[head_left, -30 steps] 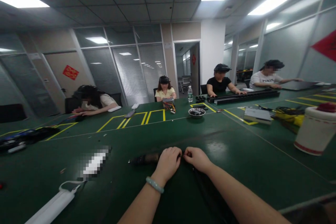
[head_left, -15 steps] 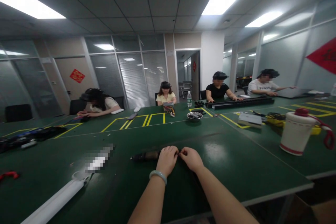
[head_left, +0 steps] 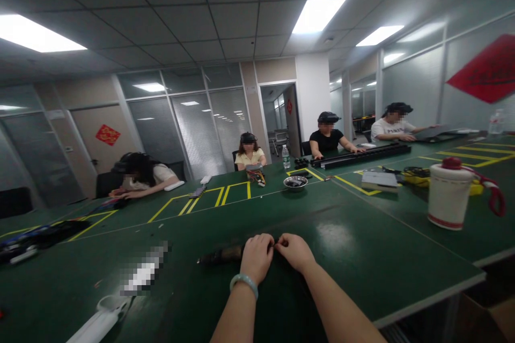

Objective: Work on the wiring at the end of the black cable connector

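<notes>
A long dark object with a brownish middle band and a narrow tip (head_left: 227, 254) lies on the green table, its tip pointing left. Over its right part sits my left hand (head_left: 257, 258), fingers curled round it, a pale bangle at the wrist. My right hand (head_left: 295, 252) is right beside it, thumb and fingers pinched together at the object's right end. Whatever small part is between those fingertips is hidden. The two hands nearly touch.
A white strip-like item (head_left: 100, 321) lies at the left front. A metal bowl (head_left: 295, 184) with dark bits stands ahead, near a water bottle (head_left: 286, 157). A white cup with a red lid (head_left: 449, 195) is at the right. Several people sit across the table.
The view has tilted and shifted, so the room and table appear displaced. Both hands keep the same hold at the dark object's right end.
</notes>
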Tool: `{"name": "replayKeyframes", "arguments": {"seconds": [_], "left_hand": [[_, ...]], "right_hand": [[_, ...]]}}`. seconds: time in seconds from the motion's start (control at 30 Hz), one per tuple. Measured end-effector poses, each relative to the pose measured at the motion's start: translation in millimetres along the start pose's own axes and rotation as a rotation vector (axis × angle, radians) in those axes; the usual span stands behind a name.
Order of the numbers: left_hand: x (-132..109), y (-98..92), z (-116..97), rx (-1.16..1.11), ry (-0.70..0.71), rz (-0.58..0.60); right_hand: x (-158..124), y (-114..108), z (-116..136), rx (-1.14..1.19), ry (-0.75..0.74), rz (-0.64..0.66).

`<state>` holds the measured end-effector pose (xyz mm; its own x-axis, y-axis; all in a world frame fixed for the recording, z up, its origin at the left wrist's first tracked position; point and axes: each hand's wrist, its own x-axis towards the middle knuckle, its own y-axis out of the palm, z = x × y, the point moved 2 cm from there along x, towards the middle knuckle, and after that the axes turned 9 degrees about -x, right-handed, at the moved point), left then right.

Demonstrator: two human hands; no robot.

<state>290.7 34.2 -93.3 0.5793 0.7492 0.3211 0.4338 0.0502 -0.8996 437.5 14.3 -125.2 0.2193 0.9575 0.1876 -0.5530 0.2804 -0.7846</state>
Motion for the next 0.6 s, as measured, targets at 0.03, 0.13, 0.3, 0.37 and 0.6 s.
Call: {"name": "replayKeyframes", "arguments": {"seconds": [0.03,0.13,0.3,0.37,0.6], "left_hand": [[0,0.0,0,-0.003,-0.002,-0.001],[1,0.8,2,-0.015,-0.003,-0.009],[2,4.8,7,-0.034,0.001,-0.027],[2,6.4,9,-0.038,0.002,-0.031],[1,8.0,11,-0.056,0.039,-0.046]], "right_hand": [[0,0,0,0.001,0.001,-0.001],[0,0,1,0.004,-0.001,-0.003],[0,0,-1,0.022,-0.013,-0.005],[0,0,-2,0.029,-0.009,-0.004],[2,2,-4,0.041,-0.003,0.0]]}}
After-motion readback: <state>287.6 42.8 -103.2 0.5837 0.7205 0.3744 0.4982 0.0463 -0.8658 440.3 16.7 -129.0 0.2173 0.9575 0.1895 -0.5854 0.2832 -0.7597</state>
